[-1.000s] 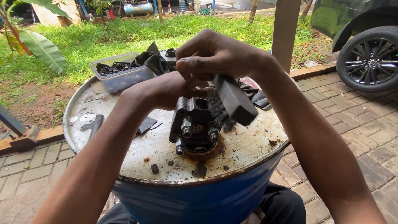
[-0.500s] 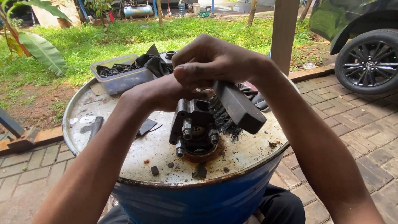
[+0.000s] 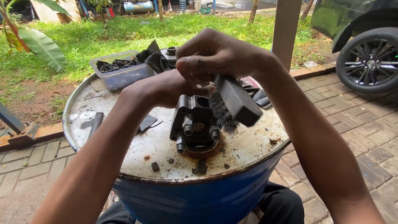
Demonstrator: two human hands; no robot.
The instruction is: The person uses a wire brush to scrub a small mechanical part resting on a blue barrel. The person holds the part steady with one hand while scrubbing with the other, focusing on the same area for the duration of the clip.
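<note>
A dark, greasy metal engine part [image 3: 195,126] with bolts stands upright on the lid of a blue drum [image 3: 166,145]. My left hand [image 3: 163,87] grips its top and holds it steady. My right hand [image 3: 215,54] is closed around a black block-handled wire brush [image 3: 232,101], whose bristles press against the part's right side.
A grey plastic tray [image 3: 122,70] of dark small parts and a black rag [image 3: 155,58] sit at the drum's far side. Flat metal scraps [image 3: 147,122] and grit lie on the lid. A wooden post [image 3: 286,29] and a car wheel [image 3: 369,60] stand to the right over brick paving.
My right hand has shifted the brush slightly along the part's right side. My left hand and the part have stayed in place.
</note>
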